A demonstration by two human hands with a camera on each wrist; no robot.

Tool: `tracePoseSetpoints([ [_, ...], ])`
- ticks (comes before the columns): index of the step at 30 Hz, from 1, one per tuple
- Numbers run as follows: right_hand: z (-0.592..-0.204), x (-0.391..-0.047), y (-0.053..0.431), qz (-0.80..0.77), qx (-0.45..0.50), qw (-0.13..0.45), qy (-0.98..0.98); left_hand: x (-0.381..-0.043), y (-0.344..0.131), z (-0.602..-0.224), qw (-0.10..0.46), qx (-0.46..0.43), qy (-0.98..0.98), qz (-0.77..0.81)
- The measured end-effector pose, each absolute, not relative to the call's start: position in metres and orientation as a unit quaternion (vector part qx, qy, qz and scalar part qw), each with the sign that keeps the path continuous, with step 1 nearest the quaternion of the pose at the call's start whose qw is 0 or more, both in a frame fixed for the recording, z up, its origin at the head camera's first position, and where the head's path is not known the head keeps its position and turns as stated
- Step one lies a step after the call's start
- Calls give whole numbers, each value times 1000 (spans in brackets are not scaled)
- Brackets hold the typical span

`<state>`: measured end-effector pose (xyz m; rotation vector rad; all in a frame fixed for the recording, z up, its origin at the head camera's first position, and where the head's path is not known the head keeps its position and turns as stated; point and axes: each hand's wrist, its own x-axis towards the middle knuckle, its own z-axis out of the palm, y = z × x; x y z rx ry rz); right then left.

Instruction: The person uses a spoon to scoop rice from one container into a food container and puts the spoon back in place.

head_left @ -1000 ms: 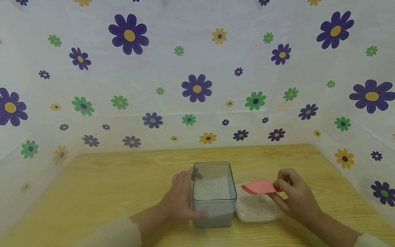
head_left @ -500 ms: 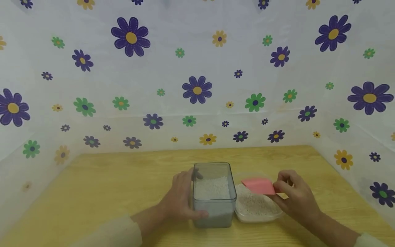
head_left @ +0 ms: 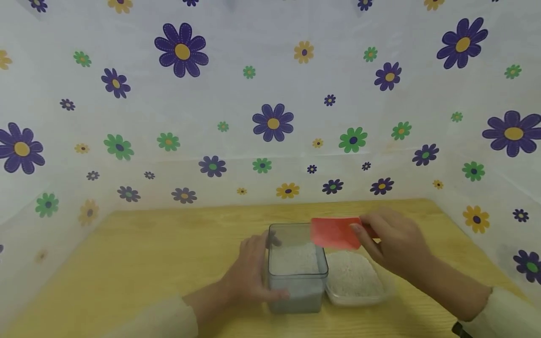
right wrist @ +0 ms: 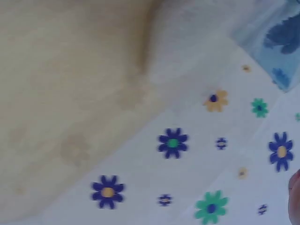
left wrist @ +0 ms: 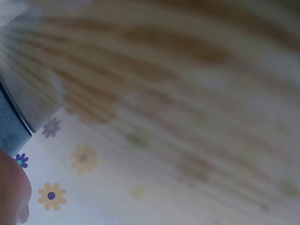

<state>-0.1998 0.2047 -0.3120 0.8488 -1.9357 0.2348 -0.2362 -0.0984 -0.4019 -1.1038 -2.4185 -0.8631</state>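
Observation:
My left hand [head_left: 253, 272] grips the tall clear grey container [head_left: 297, 295] from its left side, thumb across the front and fingers reaching round the back corner. Pale rice-like grains [head_left: 293, 258] fill it partway. My right hand [head_left: 393, 239] pinches a pink scoop [head_left: 336, 232] by its right end. The scoop's left end overlaps the container's back right rim in the head view; its contents are hidden. In the left wrist view, a corner of the container [left wrist: 11, 124] appears beside a finger [left wrist: 11, 192]. The right wrist view shows only a fingertip [right wrist: 295, 199] at the edge.
A low clear tub [head_left: 359, 300] of similar grains [head_left: 352, 277] stands right beside the container. Both sit on a wood-grain table [head_left: 169, 249]. A white cloth with flowers [head_left: 236, 103] rises behind the table and at both sides.
My right hand has raised the pink scoop from over the low tub and moved it left to the container's rim. The left hand keeps its grip on the container.

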Motion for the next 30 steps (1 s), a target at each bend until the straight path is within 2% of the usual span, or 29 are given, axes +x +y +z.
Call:
tracePoseSetpoints([
  [5, -291, -206, 176, 25, 402, 436, -805, -237, -97, -405, 174, -388, -855, -298],
  [10, -282, -214, 154, -113, 446, 394, -796, -236, -96, -405, 158, -381, -860, -301],
  [14, -278, -218, 139, -210, 483, 380, -760, -238, -95, -405, 157, -384, -860, -297],
  [20, -283, -223, 121, -269, 539, 388, -698, -235, -95, -403, 161, -384, -858, -301],
  [30, -283, -222, 107, -299, 517, 274, -754, -230, -101, -398, 140, -371, -865, -306],
])
